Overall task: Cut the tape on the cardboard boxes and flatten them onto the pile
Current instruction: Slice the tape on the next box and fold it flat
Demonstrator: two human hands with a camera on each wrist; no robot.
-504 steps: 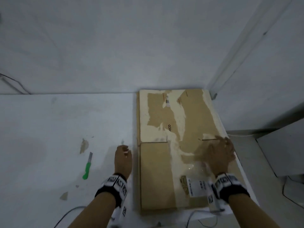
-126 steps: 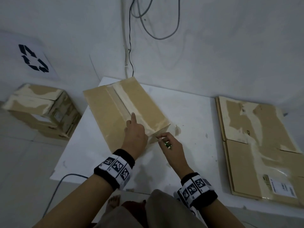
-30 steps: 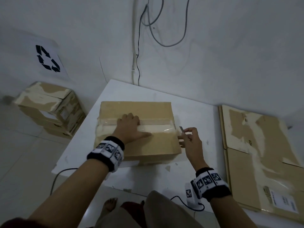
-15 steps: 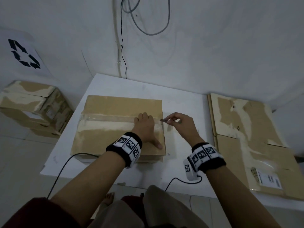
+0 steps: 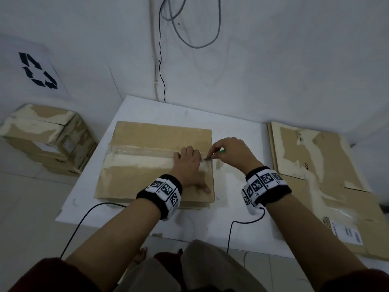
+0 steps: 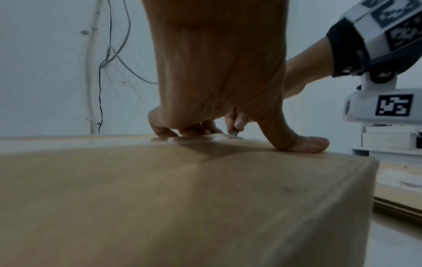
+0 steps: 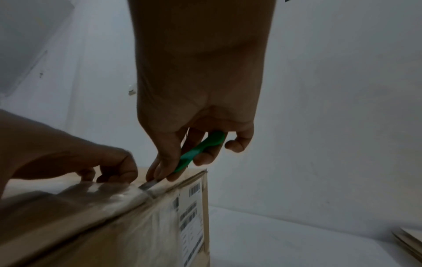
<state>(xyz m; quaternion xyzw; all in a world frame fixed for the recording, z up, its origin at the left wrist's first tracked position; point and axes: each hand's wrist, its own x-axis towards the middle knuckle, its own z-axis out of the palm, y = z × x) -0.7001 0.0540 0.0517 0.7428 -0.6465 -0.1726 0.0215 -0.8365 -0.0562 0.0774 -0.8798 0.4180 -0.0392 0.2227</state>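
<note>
A closed cardboard box [image 5: 147, 175] lies on the white table [image 5: 231, 218], a strip of clear tape [image 5: 143, 153] running along its top seam. My left hand [image 5: 190, 167] presses flat on the box's right end, thumb spread toward the near edge. My right hand [image 5: 228, 153] grips a green-handled cutter [image 7: 200, 150]; its metal blade [image 7: 148, 185] touches the tape at the box's right edge, just beside the left fingers. A shipping label [image 7: 189, 213] is stuck on the box's right side. The pile of flattened cardboard [image 5: 320, 178] lies to the right.
Two more taped boxes [image 5: 46, 135] are stacked on the floor at the left, below a recycling sign [image 5: 37, 70]. Cables [image 5: 189, 28] hang down the wall behind the table. Thin black wrist-camera leads [image 5: 84, 224] trail over the table's near edge.
My right hand has brought the cutter left, so the blade now touches the tape at the box's right edge. The left hand stays pressed on the box.
</note>
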